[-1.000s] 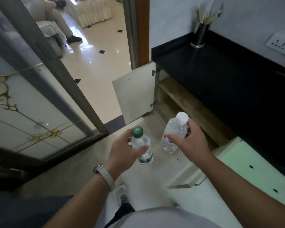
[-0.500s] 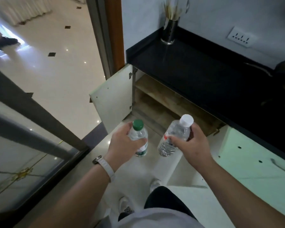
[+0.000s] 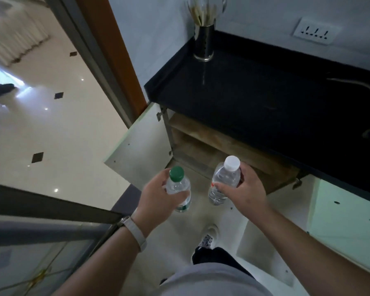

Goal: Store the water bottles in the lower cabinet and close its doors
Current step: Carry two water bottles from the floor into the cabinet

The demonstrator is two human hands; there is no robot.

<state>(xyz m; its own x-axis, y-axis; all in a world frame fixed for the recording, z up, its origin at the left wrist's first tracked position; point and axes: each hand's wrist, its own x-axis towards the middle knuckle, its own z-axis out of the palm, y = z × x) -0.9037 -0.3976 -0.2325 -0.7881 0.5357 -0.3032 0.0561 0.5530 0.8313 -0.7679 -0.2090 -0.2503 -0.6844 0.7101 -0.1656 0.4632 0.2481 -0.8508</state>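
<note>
My left hand (image 3: 161, 198) grips a clear water bottle with a green cap (image 3: 178, 185), held upright. My right hand (image 3: 245, 192) grips a second clear bottle with a white cap (image 3: 223, 178), tilted slightly. Both are held above the floor in front of the lower cabinet (image 3: 214, 146), whose wooden shelf and inside show under the black countertop (image 3: 265, 99). The cabinet's left door (image 3: 143, 146) stands swung open to the left. Its right door (image 3: 269, 246) is open toward me, below my right forearm.
A metal holder with chopsticks (image 3: 203, 42) stands on the countertop's back left corner, below a wall socket (image 3: 316, 33). A glass sliding door frame (image 3: 51, 210) is at my left. My shoe (image 3: 208, 237) is on the pale floor. A closed pale green door (image 3: 348, 216) is at right.
The view has moved closer to the cabinet and turned toward it. Both hands have kept their bottles and moved forward toward the open cabinet.
</note>
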